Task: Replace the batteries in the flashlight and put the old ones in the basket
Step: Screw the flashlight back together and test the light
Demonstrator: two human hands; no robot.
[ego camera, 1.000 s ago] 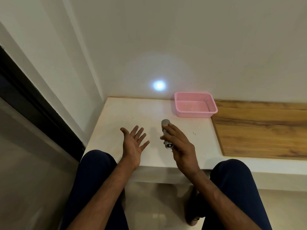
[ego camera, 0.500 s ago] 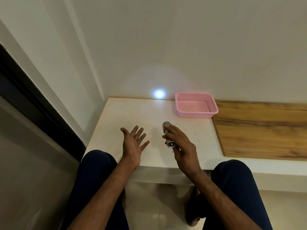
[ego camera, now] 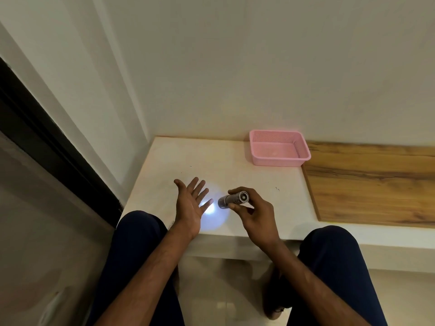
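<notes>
My right hand (ego camera: 256,214) grips a small silver flashlight (ego camera: 233,200) above the white ledge (ego camera: 211,165). The flashlight is lit. Its head points left and down, and its tail cap faces the camera. The beam makes a bright patch on the ledge and on the fingertips of my left hand (ego camera: 190,205). That left hand is held open, palm up, fingers spread, just left of the flashlight and holding nothing. A pink plastic basket (ego camera: 303,149) stands at the back of the ledge, to the right. No loose batteries are visible.
The ledge meets a white wall at the back and a corner at the left. A wooden top (ego camera: 367,182) continues to the right of the basket. My knees in dark trousers sit below the ledge's front edge. A dark door frame (ego camera: 47,142) runs along the left.
My right hand has turned the flashlight from pointing at the wall to pointing left and down. The light spot has moved from the wall to the ledge and my left fingertips.
</notes>
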